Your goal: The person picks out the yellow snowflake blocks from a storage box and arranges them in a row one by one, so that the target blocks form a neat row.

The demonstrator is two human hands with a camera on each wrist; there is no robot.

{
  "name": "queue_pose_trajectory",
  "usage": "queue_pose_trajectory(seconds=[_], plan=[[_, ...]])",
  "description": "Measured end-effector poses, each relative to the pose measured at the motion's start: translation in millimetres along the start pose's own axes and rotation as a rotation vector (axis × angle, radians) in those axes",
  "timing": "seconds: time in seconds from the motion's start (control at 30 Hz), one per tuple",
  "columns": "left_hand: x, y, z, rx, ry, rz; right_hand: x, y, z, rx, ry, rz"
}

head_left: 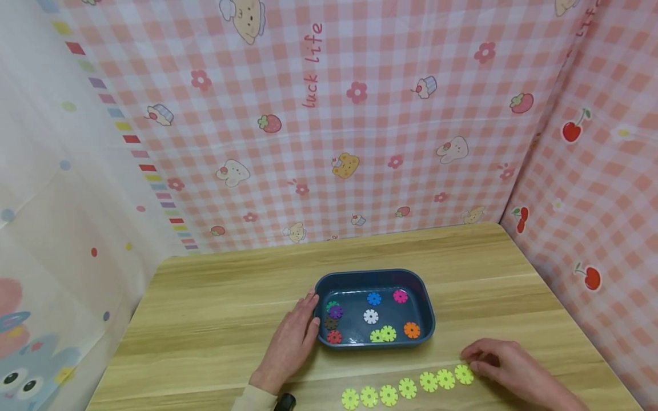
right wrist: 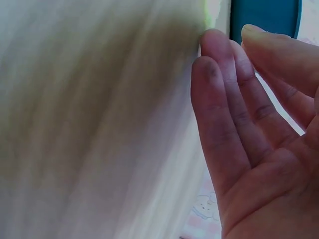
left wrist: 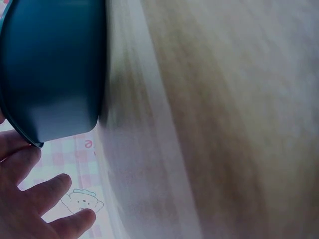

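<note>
A dark blue rectangular tray stands on the wooden table with several colored notched plastic discs lying inside. My left hand rests against the tray's left end, fingertips and thumb at its rim. In the left wrist view, some fingers extend past the tray's corner. A row of several yellow-green snowflake discs lies in front of the tray. My right hand is at the row's right end, its fingertips beside the last yellow disc. Between its thumb and fingers, the right wrist view shows a gap with nothing gripped.
Inside the tray are a white disc, an orange disc, a pink disc and others, some overlapping at the left. Checked pink cloth hangs behind the wooden table, with more cloth at both sides.
</note>
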State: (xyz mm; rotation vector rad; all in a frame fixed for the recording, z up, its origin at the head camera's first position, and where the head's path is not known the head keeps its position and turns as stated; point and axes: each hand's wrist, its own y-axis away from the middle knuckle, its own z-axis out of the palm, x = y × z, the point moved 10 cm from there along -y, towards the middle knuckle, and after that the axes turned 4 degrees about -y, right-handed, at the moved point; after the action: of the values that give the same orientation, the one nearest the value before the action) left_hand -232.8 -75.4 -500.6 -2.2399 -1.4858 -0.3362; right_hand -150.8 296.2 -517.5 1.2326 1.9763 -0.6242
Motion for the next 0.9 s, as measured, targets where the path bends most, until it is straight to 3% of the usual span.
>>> queue_pose_trajectory(seconds=[0.17, 0.4, 0.57, 0.7, 0.9], plan=[[0.3, -0.2, -1.4, 0.008, 0.003, 0.002, -11, -3.8, -10, 0.031, 0.045, 0.009], [1.0, -0.5, -0.8, 0.005, -0.002, 0.0, -68, -21.7, -24, 0.212, 0.176, -0.297], [0.0, -0.1, -0.6, 0.003, -0.002, -0.001, -102, -43.4, -19, 0.255, 0.253, -0.385], [-0.5, 0.0, 0.0, 0.002, -0.004, 0.0, -115, -65.8, -8, 0.198, 0.261, -0.405], [0.1, 0.2, -0.9, 0.008, -0.004, 0.008, -115, -94.5, 11, 0.05, 0.273, -0.415]])
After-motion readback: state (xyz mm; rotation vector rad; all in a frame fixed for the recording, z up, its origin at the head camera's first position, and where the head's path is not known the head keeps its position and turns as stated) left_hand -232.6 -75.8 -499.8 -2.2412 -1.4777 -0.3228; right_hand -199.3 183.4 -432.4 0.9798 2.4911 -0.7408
